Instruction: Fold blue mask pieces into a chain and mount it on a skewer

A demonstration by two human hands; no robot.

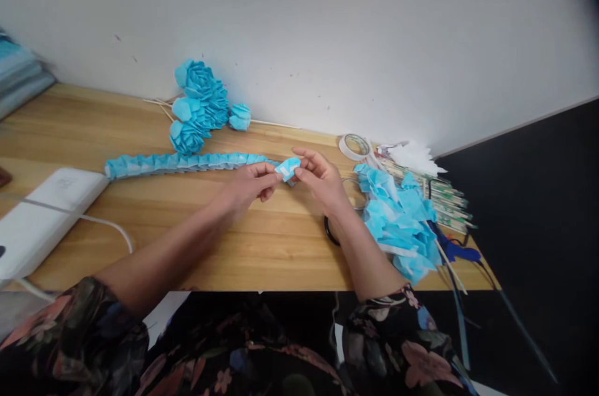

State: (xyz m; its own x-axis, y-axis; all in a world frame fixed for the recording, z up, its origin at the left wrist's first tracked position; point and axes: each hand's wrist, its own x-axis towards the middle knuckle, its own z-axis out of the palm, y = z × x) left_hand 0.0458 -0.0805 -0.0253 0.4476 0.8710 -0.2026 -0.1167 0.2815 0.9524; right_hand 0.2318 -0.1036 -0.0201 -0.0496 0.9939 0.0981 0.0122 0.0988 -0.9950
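A small piece of blue paper with a white patch is pinched between my two hands above the table's middle. My left hand grips its left edge with thumb and fingertips. The thumb and a finger of my right hand close on its right side, while other fingers are raised. Behind my left hand lies a long row of overlapping blue paper pieces, its right end partly hidden by my hands. Several blue paper roses on thin sticks rest against the wall, with a smaller blue bud beside them.
On the right lie crumpled blue paper pieces, a tape roll, wrapped sticks and a blue-handled tool near the table's edge. A white device with a cable is at left. The wall bounds the table behind.
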